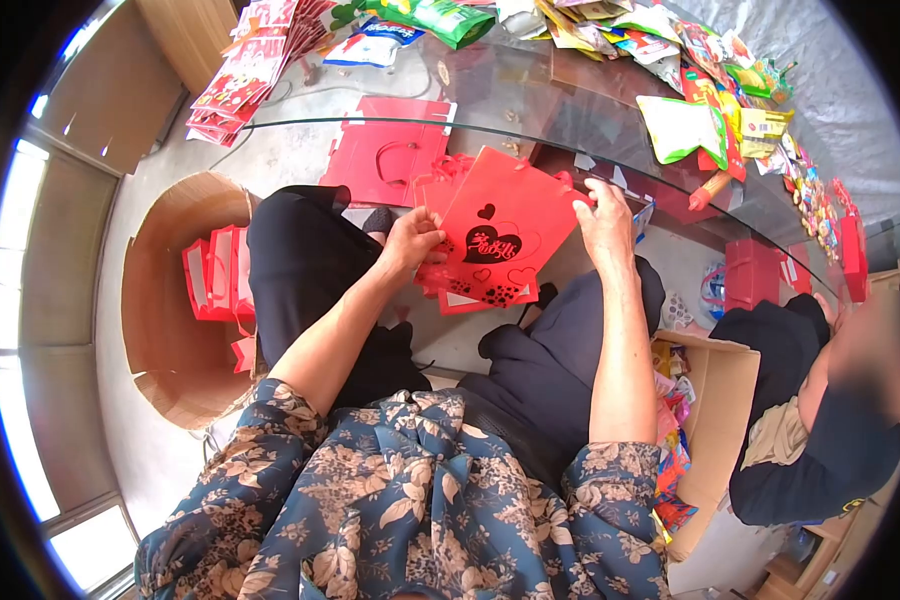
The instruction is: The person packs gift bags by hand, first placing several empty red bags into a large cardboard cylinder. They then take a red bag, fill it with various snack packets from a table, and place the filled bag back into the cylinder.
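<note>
Hands (411, 244) partly behind red bag (495, 240)

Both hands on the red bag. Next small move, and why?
Probably pull its sides apart to open it. The bag looks flat, the left hand pinches one side edge and the right hand grips the opposite upper corner, so both are placed to spread it.

Both bare forearms (342, 330) stretched forward over the lap, elbows bent. The left hand (411, 243) was curled tight, knuckles up; the right hand (604, 222), slightly higher, pinched with fingers and thumb.
</note>
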The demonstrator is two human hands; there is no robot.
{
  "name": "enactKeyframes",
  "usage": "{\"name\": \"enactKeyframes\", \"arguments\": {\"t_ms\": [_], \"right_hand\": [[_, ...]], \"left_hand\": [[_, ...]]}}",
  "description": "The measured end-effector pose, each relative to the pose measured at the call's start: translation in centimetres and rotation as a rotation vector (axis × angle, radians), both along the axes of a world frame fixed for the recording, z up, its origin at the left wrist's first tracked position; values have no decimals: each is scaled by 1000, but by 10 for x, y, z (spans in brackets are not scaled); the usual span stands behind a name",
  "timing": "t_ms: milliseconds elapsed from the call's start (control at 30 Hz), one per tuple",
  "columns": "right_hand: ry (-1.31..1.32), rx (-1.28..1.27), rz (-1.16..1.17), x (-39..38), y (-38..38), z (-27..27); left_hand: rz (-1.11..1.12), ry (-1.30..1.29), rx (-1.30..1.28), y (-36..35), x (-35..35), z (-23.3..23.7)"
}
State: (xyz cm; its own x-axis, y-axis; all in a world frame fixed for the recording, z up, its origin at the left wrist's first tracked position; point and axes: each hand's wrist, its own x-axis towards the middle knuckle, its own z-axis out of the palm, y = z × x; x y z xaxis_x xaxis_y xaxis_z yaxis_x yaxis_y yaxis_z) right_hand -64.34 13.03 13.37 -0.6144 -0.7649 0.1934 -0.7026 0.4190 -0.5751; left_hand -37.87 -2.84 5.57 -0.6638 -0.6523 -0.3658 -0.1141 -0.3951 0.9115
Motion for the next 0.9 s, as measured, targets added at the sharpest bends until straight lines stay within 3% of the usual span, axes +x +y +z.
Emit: {"name": "enactKeyframes", "arguments": {"t_ms": [67,267,467,700,800,900], "right_hand": [[52,-20,-57,-3,0,-4],[95,-188,74,0,-4,8],[86,-364,173,7,-9,16],[4,-522,204,12,-6,26],[143,-524,224,18,-3,33],[-76,-462,243,29,3,33]], "left_hand": [[-7,-6,-25,0,0,1],[15,62,-45,3,-2,5],[-106,94,-78,3,-3,-9],[26,139,-67,3,-13,-24],[71,55,-99,2,-15,-32],[37,-94,-264,0,-15,-39]]}}
